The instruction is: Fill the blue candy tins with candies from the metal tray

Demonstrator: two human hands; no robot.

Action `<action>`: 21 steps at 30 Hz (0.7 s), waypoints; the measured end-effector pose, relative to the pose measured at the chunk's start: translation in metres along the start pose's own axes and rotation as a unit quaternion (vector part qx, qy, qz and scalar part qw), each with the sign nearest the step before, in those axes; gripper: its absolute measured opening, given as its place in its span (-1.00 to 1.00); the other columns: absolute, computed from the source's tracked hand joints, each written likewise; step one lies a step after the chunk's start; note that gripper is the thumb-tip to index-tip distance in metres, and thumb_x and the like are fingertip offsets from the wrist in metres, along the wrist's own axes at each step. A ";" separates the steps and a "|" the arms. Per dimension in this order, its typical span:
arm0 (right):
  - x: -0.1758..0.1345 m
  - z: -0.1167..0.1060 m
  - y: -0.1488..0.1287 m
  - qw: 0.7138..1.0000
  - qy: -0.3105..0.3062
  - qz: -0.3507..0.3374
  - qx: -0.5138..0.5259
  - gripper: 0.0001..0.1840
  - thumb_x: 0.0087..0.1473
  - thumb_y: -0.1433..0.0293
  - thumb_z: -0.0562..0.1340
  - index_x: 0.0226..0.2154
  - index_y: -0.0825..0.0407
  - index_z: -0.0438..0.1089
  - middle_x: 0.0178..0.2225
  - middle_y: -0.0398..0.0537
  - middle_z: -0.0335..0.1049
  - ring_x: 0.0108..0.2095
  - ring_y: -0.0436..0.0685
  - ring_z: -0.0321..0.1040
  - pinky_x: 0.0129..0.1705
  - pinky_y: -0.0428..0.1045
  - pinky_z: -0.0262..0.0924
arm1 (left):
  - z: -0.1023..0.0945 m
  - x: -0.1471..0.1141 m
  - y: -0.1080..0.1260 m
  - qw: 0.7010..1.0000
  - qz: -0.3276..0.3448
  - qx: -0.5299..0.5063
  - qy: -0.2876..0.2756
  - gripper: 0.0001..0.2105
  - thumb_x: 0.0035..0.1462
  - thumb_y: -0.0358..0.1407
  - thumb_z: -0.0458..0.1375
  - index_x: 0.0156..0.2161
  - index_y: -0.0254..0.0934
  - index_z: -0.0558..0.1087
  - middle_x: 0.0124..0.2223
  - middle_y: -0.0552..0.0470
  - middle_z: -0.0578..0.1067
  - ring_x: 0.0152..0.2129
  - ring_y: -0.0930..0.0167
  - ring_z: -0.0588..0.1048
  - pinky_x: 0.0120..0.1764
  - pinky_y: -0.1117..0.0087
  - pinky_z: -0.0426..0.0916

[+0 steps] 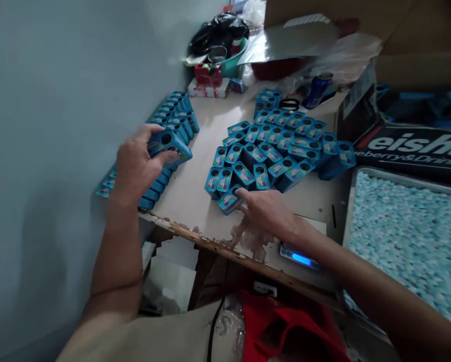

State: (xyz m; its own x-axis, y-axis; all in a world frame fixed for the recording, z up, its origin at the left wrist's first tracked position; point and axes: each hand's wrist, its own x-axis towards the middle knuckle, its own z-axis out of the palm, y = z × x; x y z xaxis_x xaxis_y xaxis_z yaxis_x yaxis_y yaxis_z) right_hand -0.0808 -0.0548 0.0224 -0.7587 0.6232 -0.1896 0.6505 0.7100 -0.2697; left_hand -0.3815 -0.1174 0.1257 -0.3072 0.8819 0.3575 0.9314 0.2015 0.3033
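Note:
My left hand (pixel 137 163) is closed around a small blue tin (pixel 180 147) with a round dark hole in its top, held tilted over the rows. Beneath it, blue tins (pixel 159 188) stand in tight rows along the wall; the hand and forearm hide part of them. My right hand (pixel 265 208) pinches another blue tin (pixel 229 199) at the front of a loose cluster. Several more tins (pixel 261 176) of the same kind stand around it at mixed angles, holes facing up. Whether the right hand's tin is lifted off the table, I cannot tell.
A scale (pixel 298 256) with a lit display sits by the front edge under my right forearm. To the right are a tray (pixel 351 221) of light blue pellets and a cardboard box (pixel 410 146). Scissors (pixel 289 104), a blue can (pixel 318 90) and a green basin (pixel 235 65) stand behind.

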 end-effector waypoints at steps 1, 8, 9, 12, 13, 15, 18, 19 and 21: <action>0.004 0.000 -0.005 0.999 -0.023 0.014 -0.032 -0.67 0.55 0.35 0.22 0.23 -0.06 0.58 -0.09 0.17 0.77 -0.12 0.35 0.71 -0.35 0.04 0.09 | 0.001 -0.006 -0.009 1.000 -0.011 -0.001 -0.009 -0.46 0.33 -0.04 0.35 0.32 -0.20 0.55 0.22 -0.03 0.68 0.12 0.18 0.64 0.25 0.04 0.49; -0.028 0.014 0.005 1.000 0.016 -0.004 0.018 -0.61 0.53 0.26 0.14 -0.12 -0.10 0.70 -0.06 0.19 0.77 -0.06 0.46 0.73 -0.20 0.15 0.40 | -0.003 -0.041 -0.080 0.997 -0.023 -0.008 -0.073 -0.52 0.27 -0.30 0.43 0.27 -0.16 0.60 0.25 -0.07 0.68 0.20 0.09 0.63 0.31 0.01 0.52; -0.042 0.017 0.012 0.999 0.037 0.015 0.034 -0.59 0.50 0.23 0.13 -0.14 -0.12 0.72 -0.05 0.20 0.78 -0.07 0.48 0.74 -0.16 0.19 0.45 | -0.004 -0.047 -0.089 0.995 -0.002 -0.024 -0.099 -0.55 0.27 -0.30 0.41 0.25 -0.17 0.61 0.25 -0.05 0.68 0.22 0.11 0.62 0.33 0.02 0.51; -0.093 0.022 0.035 0.977 0.129 0.126 0.110 -0.59 0.33 0.09 0.16 -0.20 -0.24 0.74 -0.07 0.17 0.79 -0.09 0.58 0.75 -0.12 0.34 0.52 | -0.005 -0.067 -0.110 0.984 0.040 -0.034 -0.170 -0.62 0.27 -0.28 0.37 0.18 -0.21 0.65 0.16 -0.01 0.73 0.15 0.18 0.64 0.33 0.04 0.50; -0.110 0.023 0.043 0.966 0.147 0.164 0.138 -0.62 0.25 0.03 0.19 -0.27 -0.30 0.73 -0.12 0.15 0.80 -0.11 0.62 0.75 -0.14 0.38 0.53 | -0.004 -0.074 -0.115 0.981 0.047 -0.026 -0.186 -0.63 0.27 -0.27 0.36 0.16 -0.22 0.66 0.12 -0.01 0.74 0.12 0.18 0.65 0.32 0.02 0.49; -0.141 0.023 0.054 0.938 0.175 0.235 0.185 -0.74 0.09 -0.03 0.27 -0.42 -0.42 0.68 -0.21 0.09 0.79 -0.13 0.68 0.73 -0.14 0.46 0.53 | 0.000 -0.084 -0.123 0.977 0.056 -0.009 -0.204 -0.65 0.26 -0.25 0.33 0.13 -0.23 0.67 0.08 -0.04 0.75 0.09 0.15 0.67 0.34 -0.06 0.45; -0.173 0.023 0.063 0.899 0.220 0.303 0.225 -0.90 -0.10 -0.01 0.35 -0.56 -0.56 0.61 -0.25 0.00 0.78 -0.09 0.74 0.71 -0.10 0.54 0.53 | 0.007 -0.085 -0.124 0.981 0.066 -0.018 -0.183 -0.64 0.27 -0.22 0.31 0.13 -0.22 0.66 0.13 -0.10 0.74 0.15 0.12 0.66 0.37 -0.08 0.40; -0.179 0.025 0.064 0.891 0.234 0.313 0.232 -0.91 -0.13 0.00 0.35 -0.58 -0.60 0.61 -0.24 -0.03 0.78 -0.08 0.75 0.71 -0.09 0.56 0.53 | 0.010 -0.080 -0.121 0.984 0.070 -0.029 -0.163 -0.64 0.29 -0.22 0.30 0.15 -0.22 0.66 0.16 -0.10 0.73 0.18 0.14 0.64 0.37 -0.05 0.41; -0.186 0.031 0.065 0.884 0.250 0.315 0.238 -0.89 -0.16 0.01 0.35 -0.58 -0.67 0.61 -0.24 -0.08 0.78 -0.08 0.77 0.70 -0.08 0.60 0.53 | 0.017 -0.058 -0.109 0.989 0.078 -0.048 -0.116 -0.63 0.33 -0.23 0.30 0.19 -0.24 0.64 0.22 -0.10 0.70 0.22 0.18 0.62 0.36 0.02 0.44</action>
State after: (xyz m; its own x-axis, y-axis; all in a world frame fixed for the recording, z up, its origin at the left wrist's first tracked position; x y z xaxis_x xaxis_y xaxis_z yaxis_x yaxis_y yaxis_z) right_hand 0.1019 -0.1348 0.0107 -0.0636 0.9974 -0.0343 0.7605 0.0262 -0.6489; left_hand -0.4618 -0.1832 0.0572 -0.0980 0.9754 0.1974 0.9378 0.0241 0.3463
